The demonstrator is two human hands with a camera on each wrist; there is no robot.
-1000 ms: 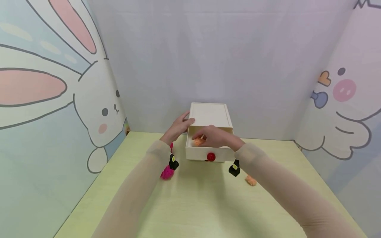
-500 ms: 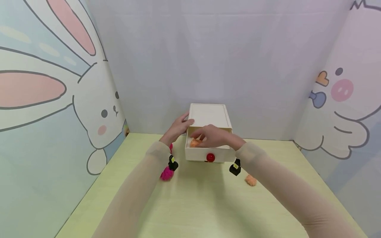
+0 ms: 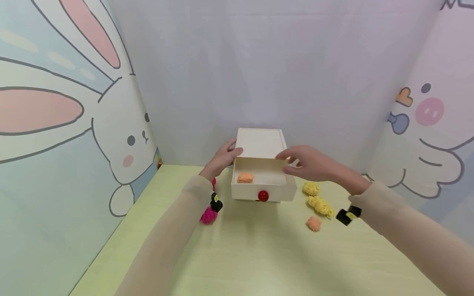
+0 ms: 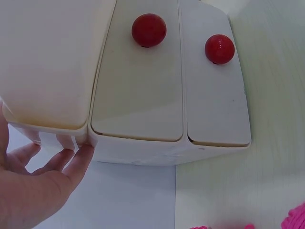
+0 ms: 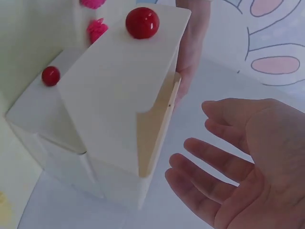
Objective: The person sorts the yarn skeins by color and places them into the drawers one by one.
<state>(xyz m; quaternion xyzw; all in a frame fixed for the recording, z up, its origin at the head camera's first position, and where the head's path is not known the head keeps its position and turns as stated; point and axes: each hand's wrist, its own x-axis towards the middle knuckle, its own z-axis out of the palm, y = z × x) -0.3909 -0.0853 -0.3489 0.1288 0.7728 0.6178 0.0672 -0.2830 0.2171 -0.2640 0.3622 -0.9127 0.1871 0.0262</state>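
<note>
A small white drawer cabinet [image 3: 261,142] stands against the back wall, its top drawer [image 3: 244,192] pulled out. An orange bundle of yarn [image 3: 245,177] lies in the left part of that drawer. My left hand [image 3: 221,158] holds the cabinet's left side, thumb on the top edge and fingertips against the side wall in the left wrist view. At the drawer's right side is my right hand [image 3: 312,163], fingers spread and loosely bent with nothing between them. The right wrist view shows this palm [image 5: 257,162] apart from the cabinet.
Right of the cabinet lie two yellow yarn bundles [image 3: 320,206] and an orange one [image 3: 314,223]. Pink yarn [image 3: 209,215] lies on the left, partly behind the left sleeve. Lower drawers with red knobs [image 4: 219,49] are closed. Printed cloth walls enclose the table [image 3: 252,255].
My right hand has let go of the orange yarn in the drawer and moved out to the right, uncovering the yellow yarn. My left hand has stayed on the cabinet.
</note>
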